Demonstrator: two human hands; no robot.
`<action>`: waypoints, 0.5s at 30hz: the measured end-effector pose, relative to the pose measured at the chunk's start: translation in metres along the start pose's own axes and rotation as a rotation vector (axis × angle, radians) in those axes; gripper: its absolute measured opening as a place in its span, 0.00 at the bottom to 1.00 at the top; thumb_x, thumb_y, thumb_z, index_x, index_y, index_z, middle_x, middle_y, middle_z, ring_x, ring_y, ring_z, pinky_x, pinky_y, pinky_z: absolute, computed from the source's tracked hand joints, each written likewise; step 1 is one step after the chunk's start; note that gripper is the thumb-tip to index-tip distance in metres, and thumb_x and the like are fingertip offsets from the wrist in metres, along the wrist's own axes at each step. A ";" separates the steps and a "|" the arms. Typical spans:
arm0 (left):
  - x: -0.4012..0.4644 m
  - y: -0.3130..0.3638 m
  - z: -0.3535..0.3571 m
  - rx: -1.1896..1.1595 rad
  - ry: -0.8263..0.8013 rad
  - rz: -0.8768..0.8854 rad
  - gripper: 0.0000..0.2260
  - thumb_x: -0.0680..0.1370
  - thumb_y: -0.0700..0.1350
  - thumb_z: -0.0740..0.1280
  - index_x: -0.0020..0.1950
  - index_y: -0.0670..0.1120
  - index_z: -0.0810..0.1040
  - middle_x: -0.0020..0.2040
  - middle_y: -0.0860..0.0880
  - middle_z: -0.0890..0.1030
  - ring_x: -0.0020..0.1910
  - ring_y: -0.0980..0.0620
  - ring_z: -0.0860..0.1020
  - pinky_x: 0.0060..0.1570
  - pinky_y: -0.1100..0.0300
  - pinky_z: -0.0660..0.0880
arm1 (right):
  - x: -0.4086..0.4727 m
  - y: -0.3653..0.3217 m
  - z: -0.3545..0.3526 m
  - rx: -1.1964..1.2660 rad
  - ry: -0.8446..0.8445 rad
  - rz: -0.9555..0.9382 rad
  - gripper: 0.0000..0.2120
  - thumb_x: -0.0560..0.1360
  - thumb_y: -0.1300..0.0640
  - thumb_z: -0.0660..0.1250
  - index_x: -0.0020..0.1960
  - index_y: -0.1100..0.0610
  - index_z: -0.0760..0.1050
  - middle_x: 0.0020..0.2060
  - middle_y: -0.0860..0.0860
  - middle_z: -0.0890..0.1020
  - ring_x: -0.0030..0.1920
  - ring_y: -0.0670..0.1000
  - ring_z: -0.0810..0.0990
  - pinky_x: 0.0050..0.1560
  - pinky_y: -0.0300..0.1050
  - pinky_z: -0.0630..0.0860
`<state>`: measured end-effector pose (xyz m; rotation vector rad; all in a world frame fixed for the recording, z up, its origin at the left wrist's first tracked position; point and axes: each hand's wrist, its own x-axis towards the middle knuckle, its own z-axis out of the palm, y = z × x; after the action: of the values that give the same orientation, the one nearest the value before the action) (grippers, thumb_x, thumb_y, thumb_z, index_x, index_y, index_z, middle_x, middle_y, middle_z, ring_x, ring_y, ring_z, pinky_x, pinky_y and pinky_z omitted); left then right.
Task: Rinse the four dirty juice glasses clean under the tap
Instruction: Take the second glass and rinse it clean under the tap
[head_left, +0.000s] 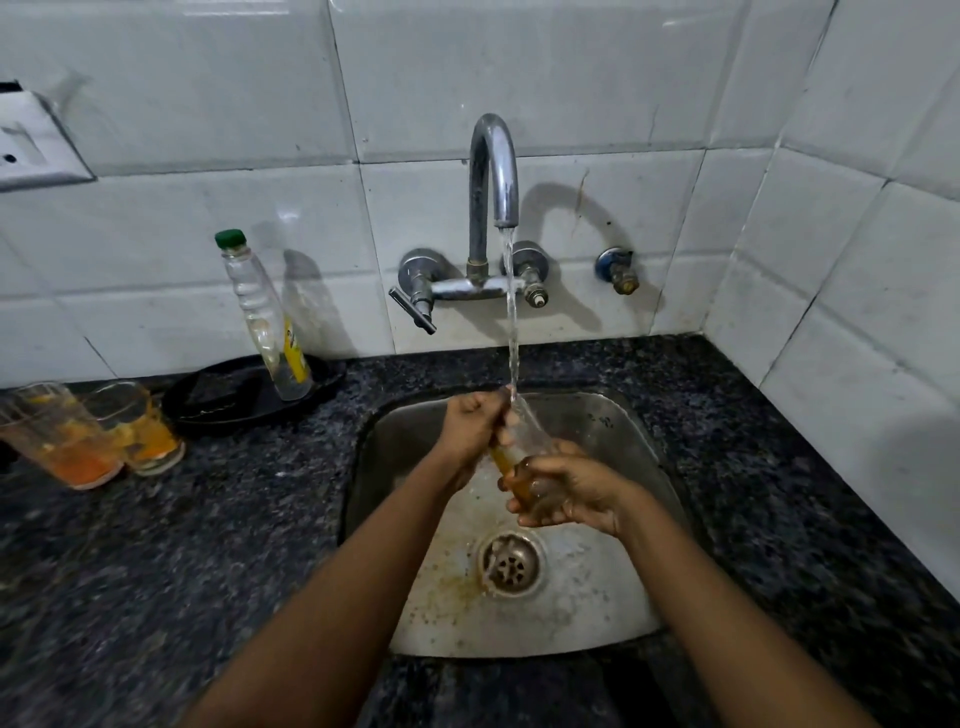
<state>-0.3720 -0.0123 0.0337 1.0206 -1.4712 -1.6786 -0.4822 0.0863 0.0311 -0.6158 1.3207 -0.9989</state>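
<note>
At lower left, the counter (156, 545) is black granite speckled grey. Left of centre, two clear glasses (93, 436) hold orange residue. The bottle (265, 322) is clear with a green cap and yellow label, standing on a black tray (218, 410). The wall tiles (208, 104) are white; the tap (493, 171) chrome; the steel sink (613, 431) shows orange-brown stains.

L hand (475, 423) fisted, R hand (571, 491) cupped, arms extended.

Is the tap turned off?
No, a stream of water runs from the tap onto the glass held in both hands.
</note>
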 end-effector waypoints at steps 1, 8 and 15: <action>0.000 0.000 0.000 0.046 -0.025 -0.009 0.15 0.79 0.44 0.61 0.35 0.41 0.76 0.24 0.50 0.75 0.21 0.59 0.72 0.24 0.69 0.70 | 0.003 0.001 0.003 -0.063 0.060 0.001 0.28 0.68 0.61 0.72 0.64 0.63 0.65 0.41 0.60 0.83 0.36 0.56 0.83 0.36 0.51 0.81; 0.001 -0.003 0.011 0.189 -0.067 -0.050 0.15 0.80 0.42 0.60 0.35 0.40 0.77 0.29 0.43 0.75 0.20 0.58 0.71 0.23 0.69 0.68 | -0.009 0.017 0.038 -1.406 0.546 -0.266 0.39 0.65 0.53 0.73 0.69 0.58 0.55 0.57 0.58 0.74 0.55 0.59 0.77 0.46 0.47 0.74; -0.005 -0.009 -0.004 -0.035 -0.084 -0.060 0.14 0.80 0.46 0.60 0.37 0.43 0.77 0.27 0.48 0.76 0.28 0.54 0.75 0.33 0.64 0.74 | -0.018 0.005 0.002 0.011 -0.006 -0.075 0.20 0.71 0.65 0.68 0.59 0.53 0.66 0.49 0.61 0.82 0.41 0.58 0.82 0.42 0.53 0.79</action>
<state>-0.3658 -0.0087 0.0247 0.9952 -1.4728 -1.8034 -0.4783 0.1036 0.0364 -0.6636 1.2937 -1.0642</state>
